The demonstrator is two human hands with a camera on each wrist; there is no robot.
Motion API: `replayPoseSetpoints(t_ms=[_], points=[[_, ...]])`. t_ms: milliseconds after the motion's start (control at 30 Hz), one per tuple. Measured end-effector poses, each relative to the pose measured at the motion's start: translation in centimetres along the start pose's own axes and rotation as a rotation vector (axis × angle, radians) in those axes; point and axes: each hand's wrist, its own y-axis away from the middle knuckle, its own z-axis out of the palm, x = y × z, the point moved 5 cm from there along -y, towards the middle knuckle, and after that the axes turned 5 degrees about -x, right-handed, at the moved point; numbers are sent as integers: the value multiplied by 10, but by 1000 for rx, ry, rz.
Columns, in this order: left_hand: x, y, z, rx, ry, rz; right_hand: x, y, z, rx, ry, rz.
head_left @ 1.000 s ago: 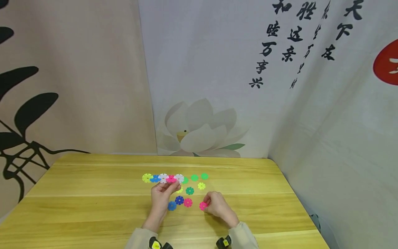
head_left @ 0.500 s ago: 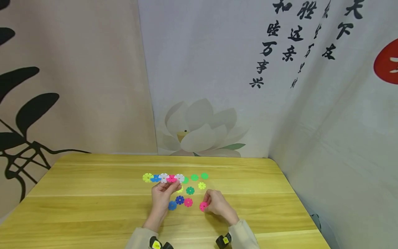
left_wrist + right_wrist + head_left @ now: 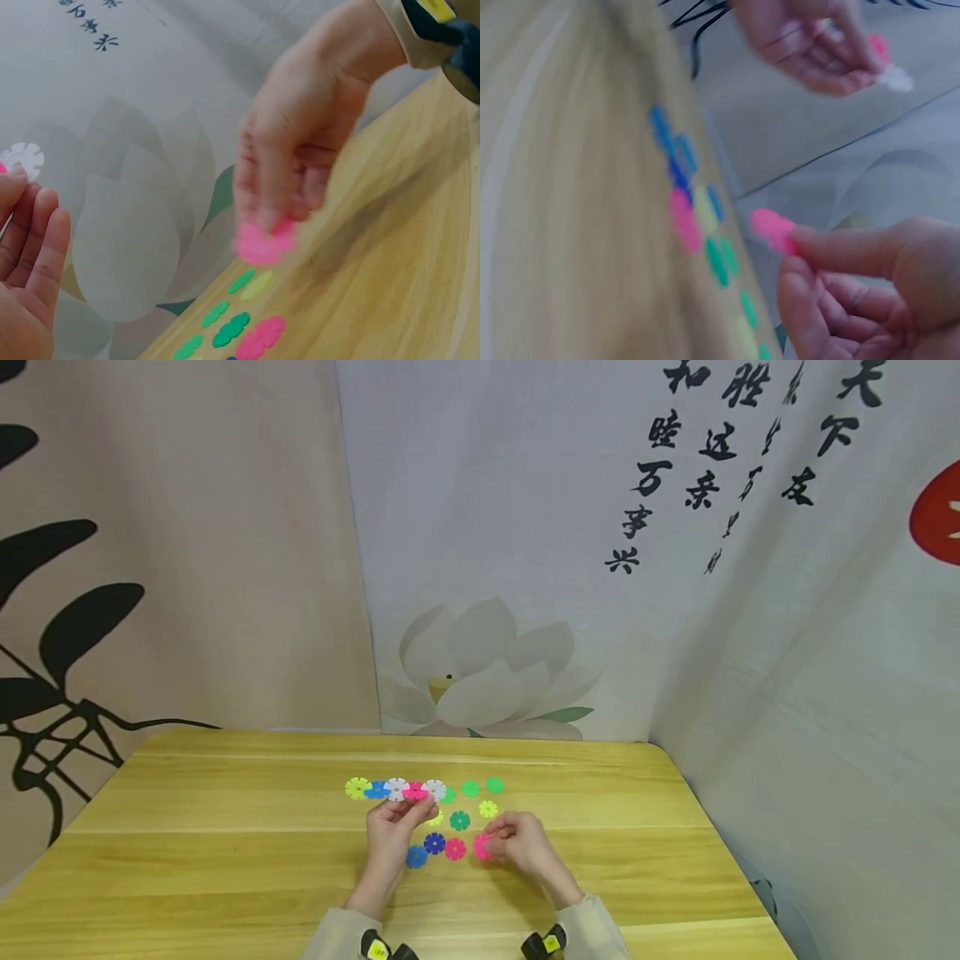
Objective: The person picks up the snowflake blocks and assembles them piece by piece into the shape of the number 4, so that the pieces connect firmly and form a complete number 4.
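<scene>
My left hand [image 3: 411, 808] pinches the right end of a row of joined snowflake discs [image 3: 395, 789], coloured yellow, blue, white, pink and white, and holds it above the wooden table [image 3: 225, 827]. The white end disc [image 3: 22, 158] shows above that hand's fingers in the left wrist view. My right hand [image 3: 491, 843] pinches a single pink disc [image 3: 482, 847] just right of the left hand, a little above the table. This pink disc [image 3: 774, 229] sticks out from the fingertips in the right wrist view, and the left wrist view also catches the pink disc [image 3: 264, 242].
Several loose discs lie on the table between and beyond the hands: green ones [image 3: 470, 788], a yellow one [image 3: 488, 808], a dark green one [image 3: 460, 820], a dark blue one [image 3: 434, 842], a pink one [image 3: 455, 849], a blue one [image 3: 416, 857]. Printed cloth walls close off the back and right.
My right hand has carried the pink disc a little to the left, closer to the left hand. The left hand and its row of discs have stayed in place.
</scene>
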Motion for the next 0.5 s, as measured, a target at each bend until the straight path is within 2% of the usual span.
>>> replayPoseSetpoints(t_ms=[267,500], points=[[-2,0,0,-4,-22,-2,-24,-1,0,12,-282,78],[-6,0,-2,-11,-41,14,-42,-3,2,2,-390,90]])
